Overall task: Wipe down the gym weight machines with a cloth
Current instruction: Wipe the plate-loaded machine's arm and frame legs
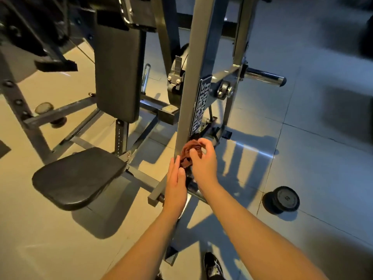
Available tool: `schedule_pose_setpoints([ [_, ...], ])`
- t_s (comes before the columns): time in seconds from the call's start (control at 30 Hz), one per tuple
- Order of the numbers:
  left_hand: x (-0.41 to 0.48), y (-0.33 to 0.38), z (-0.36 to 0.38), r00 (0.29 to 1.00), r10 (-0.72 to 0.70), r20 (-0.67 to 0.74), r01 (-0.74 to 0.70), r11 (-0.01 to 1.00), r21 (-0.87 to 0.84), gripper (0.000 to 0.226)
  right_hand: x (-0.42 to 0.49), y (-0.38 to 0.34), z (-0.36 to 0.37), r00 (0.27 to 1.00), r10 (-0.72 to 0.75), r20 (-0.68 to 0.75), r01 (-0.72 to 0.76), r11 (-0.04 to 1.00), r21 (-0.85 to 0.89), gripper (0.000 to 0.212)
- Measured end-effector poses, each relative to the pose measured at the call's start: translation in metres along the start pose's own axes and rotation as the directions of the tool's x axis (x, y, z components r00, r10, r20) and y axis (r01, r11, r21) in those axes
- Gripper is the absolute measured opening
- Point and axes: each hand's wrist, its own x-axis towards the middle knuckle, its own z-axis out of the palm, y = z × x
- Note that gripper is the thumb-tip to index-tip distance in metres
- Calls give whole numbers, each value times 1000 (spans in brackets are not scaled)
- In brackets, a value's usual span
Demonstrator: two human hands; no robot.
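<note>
Black padding covers the seat [78,176] at lower left, with the back pad [119,73] above it. Just left of centre, the left hand [176,184] is flat, fingers straight and together, its tips touching the cloth [186,156]. That cloth, rust-brown and bunched, lies against the lower part of the grey post [189,77] at mid-frame. The right hand [203,162] curls over it, thumb and fingers pinching its folds. It looks light, soft and limp, and likely to slide on smooth painted steel. A full-palm hold on the bunch, pressed to the post, should serve better than a fingertip pinch. A dumbbell [281,200] sits on the floor [323,138] at right.
</note>
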Motion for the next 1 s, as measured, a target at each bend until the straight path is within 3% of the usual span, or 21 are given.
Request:
schedule_pose_setpoints([
  [0.13,-1,-4,4,1000,-12,-26,11,1000,-22,46,-5,45,0,973,200,110,-188,975,-116,21],
  [0.23,-2,-8,5,1000,-28,8,28,1000,-2,48,-14,52,-4,938,300,172,-294,954,-59,17],
  [0.43,-8,-8,3,998,-59,15,59,998,12,50,-4,19,-14,990,108,89,-113,992,57,30],
  [0.57,-7,-9,7,999,-47,13,47,998,33,50,0,27,-2,988,152,26,-152,988,27,28],
  [0.63,-6,-11,10,999,-47,0,47,999,23,50,-5,39,-4,981,183,66,-180,983,-45,16],
  [0.7,-6,-12,13,999,-51,-15,51,999,-11,48,-10,42,-8,966,237,102,-235,972,-33,18],
  [0.87,-5,-14,13,998,-33,-47,33,999,2,49,-4,23,-8,992,82,94,-93,989,119,31],
  [1.0,-5,-11,13,996,-63,-66,64,998,13,48,-3,35,-3,987,146,66,-145,989,-26,18],
])
